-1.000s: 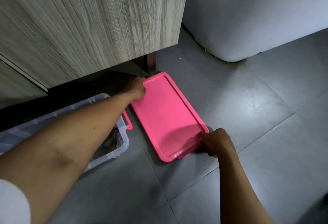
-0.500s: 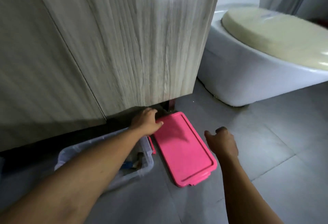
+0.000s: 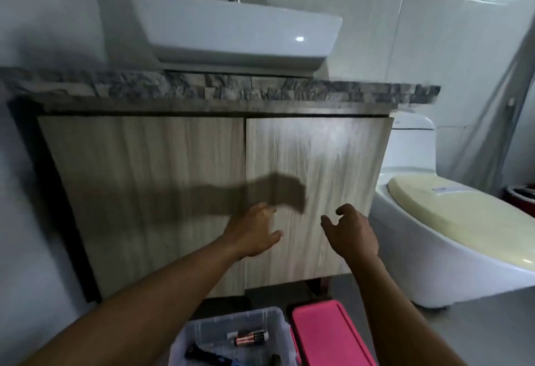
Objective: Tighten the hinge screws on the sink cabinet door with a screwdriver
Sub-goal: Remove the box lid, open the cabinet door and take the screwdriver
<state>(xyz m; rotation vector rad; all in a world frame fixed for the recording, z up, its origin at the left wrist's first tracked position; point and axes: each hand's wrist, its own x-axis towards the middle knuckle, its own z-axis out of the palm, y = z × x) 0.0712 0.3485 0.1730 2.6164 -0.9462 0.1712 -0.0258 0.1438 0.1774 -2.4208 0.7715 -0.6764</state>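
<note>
Wood-grain right cabinet door (image 3: 315, 192) under the white sink (image 3: 237, 32) stands closed, beside the left door (image 3: 144, 192). Left hand (image 3: 254, 232) and right hand (image 3: 351, 231) hover before it, fingers (image 3: 344, 209) spread and loosely curled, holding nothing. On the floor below sit a clear tool bin (image 3: 202, 328) and its pink lid (image 3: 330, 336). No screwdriver can be picked out for certain among the bin's contents. Toilet (image 3: 451, 238) stands at right.

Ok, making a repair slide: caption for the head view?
Both empty hands, left and right, reach toward the closed sink cabinet door; open toolbox below.
</note>
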